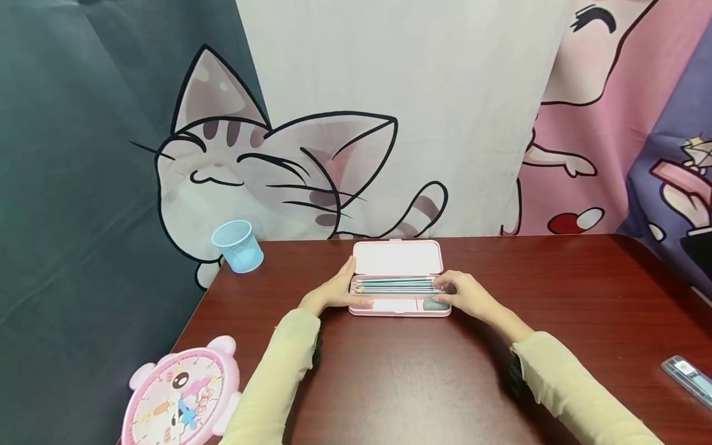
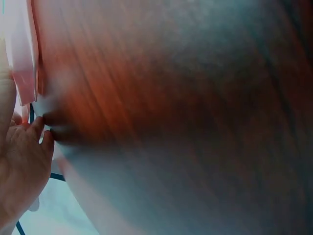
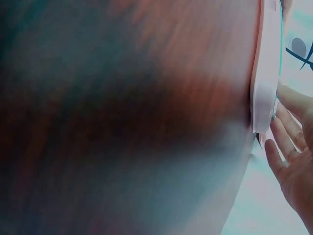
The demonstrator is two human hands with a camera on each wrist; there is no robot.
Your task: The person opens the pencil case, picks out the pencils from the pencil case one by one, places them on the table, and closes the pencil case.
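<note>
A pink pencil case [image 1: 400, 314] lies with its lid [image 1: 398, 257] folded back on the table. Inside are several pencils [image 1: 395, 285] in a row and a grey-green eraser [image 1: 436, 305] in the front right compartment. My left hand [image 1: 334, 290] rests against the case's left end, thumb over its front edge, other fingers extended along the side. My right hand [image 1: 467, 295] is at the right end, fingertips over the pencils' ends and thumb by the eraser. In the right wrist view, the fingers of my right hand [image 3: 296, 156] are spread beside the case [image 3: 265, 73].
A light blue mesh cup [image 1: 238, 247] stands at the table's back left corner. A pink animal-shaped clock [image 1: 180, 398] is at the front left. A grey flat packet [image 1: 688, 378] lies at the right edge. Cartoon curtains hang behind the table [image 1: 400, 383].
</note>
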